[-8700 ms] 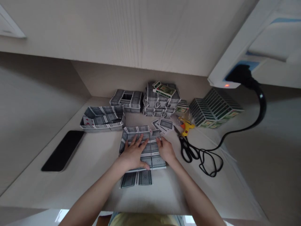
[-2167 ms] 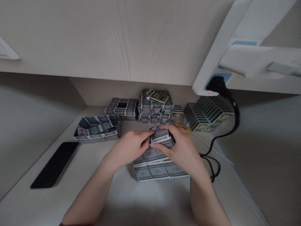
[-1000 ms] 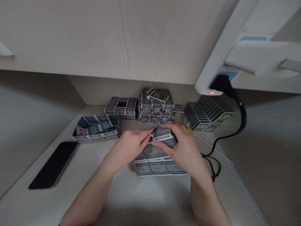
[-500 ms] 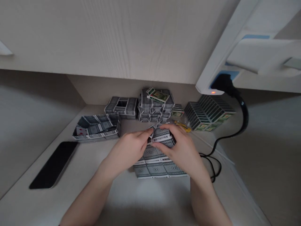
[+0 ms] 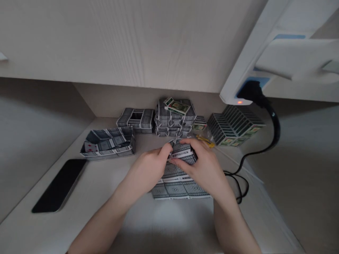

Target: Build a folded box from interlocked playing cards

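Grasping a card structure (image 5: 176,187), left hand (image 5: 150,168) and right hand (image 5: 208,168) are near an open box (image 5: 123,151) holding a red-marked card (image 5: 90,147)

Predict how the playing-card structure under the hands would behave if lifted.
The playing-card structure is probably light for its size, since it looks built from thin cards. It may bend where those cards meet edge to edge. Rolling seems unlikely, given its flat faces.

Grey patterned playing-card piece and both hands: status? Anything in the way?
Right hand grips playing-card piece; left hand at its edge; nothing visibly blocking, yellow tool beyond.
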`<state>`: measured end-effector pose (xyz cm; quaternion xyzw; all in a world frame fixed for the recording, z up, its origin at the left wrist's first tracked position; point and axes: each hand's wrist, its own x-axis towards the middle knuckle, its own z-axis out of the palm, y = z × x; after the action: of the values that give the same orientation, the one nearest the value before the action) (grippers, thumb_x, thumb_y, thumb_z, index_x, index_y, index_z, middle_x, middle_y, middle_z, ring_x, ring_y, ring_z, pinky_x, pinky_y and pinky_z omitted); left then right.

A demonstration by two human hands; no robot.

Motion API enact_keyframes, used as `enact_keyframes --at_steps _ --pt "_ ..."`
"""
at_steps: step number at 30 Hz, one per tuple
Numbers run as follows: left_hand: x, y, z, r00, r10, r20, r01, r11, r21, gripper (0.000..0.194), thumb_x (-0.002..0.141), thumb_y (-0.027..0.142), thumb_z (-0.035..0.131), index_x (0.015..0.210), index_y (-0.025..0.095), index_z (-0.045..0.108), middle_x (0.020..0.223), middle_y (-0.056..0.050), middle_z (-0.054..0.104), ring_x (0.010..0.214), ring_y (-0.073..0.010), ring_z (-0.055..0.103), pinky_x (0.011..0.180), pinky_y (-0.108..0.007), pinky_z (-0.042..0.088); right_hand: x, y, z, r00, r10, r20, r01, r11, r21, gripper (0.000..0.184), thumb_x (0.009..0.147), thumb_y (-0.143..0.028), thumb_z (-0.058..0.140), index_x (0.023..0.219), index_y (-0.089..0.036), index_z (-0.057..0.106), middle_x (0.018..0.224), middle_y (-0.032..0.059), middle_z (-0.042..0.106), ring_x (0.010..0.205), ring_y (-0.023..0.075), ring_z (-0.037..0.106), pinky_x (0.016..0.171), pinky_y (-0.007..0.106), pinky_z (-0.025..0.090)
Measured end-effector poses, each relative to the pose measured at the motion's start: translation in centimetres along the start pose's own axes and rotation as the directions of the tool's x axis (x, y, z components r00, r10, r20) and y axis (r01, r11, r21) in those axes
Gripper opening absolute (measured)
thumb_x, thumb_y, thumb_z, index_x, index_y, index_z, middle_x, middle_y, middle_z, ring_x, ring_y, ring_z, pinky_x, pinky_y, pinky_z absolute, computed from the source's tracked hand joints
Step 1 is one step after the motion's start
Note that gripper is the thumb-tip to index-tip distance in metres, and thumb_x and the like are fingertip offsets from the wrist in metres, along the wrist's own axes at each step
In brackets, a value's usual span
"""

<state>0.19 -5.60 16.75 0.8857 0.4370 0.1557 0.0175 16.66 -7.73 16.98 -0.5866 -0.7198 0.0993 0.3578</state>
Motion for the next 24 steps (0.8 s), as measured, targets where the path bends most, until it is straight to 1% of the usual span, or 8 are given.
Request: enact_keyframes --at_steps 5,8,11,13,14,17,20,24 --pt "-0.2 0.6 0.2 0.999 0.025 -0.032 -0.024 0.998 0.05 0.022 0.077 0.003 0.034 0.092 0.015 0.044 0.066 -0.002 0.058 0.058 -0.0154 0.059 0.053 -0.025 0.046 0.1 0.1 0.0 1.0 0.0 -0.003 0.0 1.0 -0.007 0.039 0.069 -0.042 0.062 0.101 -0.022 0.054 0.095 0.0068 0.061 0.093 0.0257 0.054 0.073 0.04 0.044" --pt "-0.3 0.6 0.0 0.999 0.028 -0.027 -0.027 0.999 0.018 0.026 0.076 0.002 0.034 0.096 0.016 0.045 0.07 -0.003 0.06 0.062 -0.0161 0.061 0.055 -0.026 0.048 0.1 0.1 -0.1 1.0 0.005 -0.01 -0.006 1.0 -0.006 0.039 0.068 -0.042 0.061 0.101 -0.022 0.054 0.094 0.0071 0.061 0.093 0.0261 0.054 0.073 0.04 0.044" --pt "-0.2 0.4 -0.3 1.0 -0.002 -0.003 0.002 0.991 -0.131 0.036 0.079 0.008 0.037 0.113 0.018 0.042 0.081 -0.004 0.064 0.068 -0.0166 0.063 0.06 -0.027 0.05 0.0 0.0 -0.2 1.0 0.004 -0.012 -0.004 1.0 0.004 0.039 0.069 -0.042 0.061 0.102 -0.023 0.054 0.096 0.0066 0.06 0.093 0.0258 0.054 0.074 0.04 0.043" --pt "-0.1 0.2 -0.4 0.999 -0.047 -0.019 0.04 0.962 -0.27 0.042 0.081 0.014 0.039 0.123 0.02 0.036 0.092 -0.004 0.065 0.076 -0.0161 0.064 0.066 -0.027 0.051 0.0 0.0 -0.3 1.0 -0.003 -0.012 0.003 1.0 0.009 0.038 0.069 -0.041 0.062 0.102 -0.023 0.053 0.097 0.0063 0.06 0.093 0.0254 0.054 0.075 0.04 0.043" --pt "0.0 0.2 -0.3 0.996 -0.082 -0.04 0.064 0.94 -0.335 0.042 0.083 0.017 0.039 0.125 0.021 0.036 0.096 -0.004 0.065 0.08 -0.0156 0.064 0.069 -0.026 0.051 0.0 -0.1 -0.3 1.0 -0.004 -0.012 0.004 1.0 0.01 0.039 0.069 -0.041 0.062 0.102 -0.023 0.053 0.097 0.0063 0.06 0.093 0.0253 0.054 0.076 0.04 0.043" --pt "0.3 0.1 0.1 0.974 -0.198 -0.112 0.126 0.881 -0.456 0.037 0.083 0.025 0.043 0.12 0.021 0.045 0.103 -0.002 0.065 0.089 -0.0154 0.063 0.075 -0.026 0.051 -0.1 -0.4 -0.4 0.999 -0.016 -0.032 0.016 1.0 0.008 0.038 0.07 -0.039 0.062 0.102 -0.023 0.053 0.098 0.0066 0.06 0.094 0.0255 0.053 0.076 0.04 0.042" --pt "0.3 0.3 0.3 0.962 -0.24 -0.131 0.136 0.837 -0.529 0.031 0.082 0.027 0.046 0.111 0.021 0.054 0.105 -0.002 0.064 0.092 -0.0167 0.062 0.08 -0.028 0.051 -0.2 -0.8 -0.5 0.996 -0.049 -0.071 0.049 0.999 -0.003 0.035 0.071 -0.036 0.061 0.103 -0.023 0.053 0.099 0.0068 0.059 0.095 0.0263 0.052 0.078 0.042 0.041" --pt "-0.2 0.6 0.1 0.948 -0.289 -0.135 0.126 0.728 -0.673 0.035 0.082 0.026 0.046 0.116 0.022 0.052 0.114 -0.002 0.06 0.1 -0.0176 0.059 0.082 -0.03 0.052 -0.7 -1.6 -0.5 0.983 -0.134 -0.129 0.129 0.991 -0.047 0.035 0.073 -0.031 0.059 0.106 -0.025 0.051 0.099 0.0064 0.058 0.098 0.0266 0.048 0.081 0.044 0.04"
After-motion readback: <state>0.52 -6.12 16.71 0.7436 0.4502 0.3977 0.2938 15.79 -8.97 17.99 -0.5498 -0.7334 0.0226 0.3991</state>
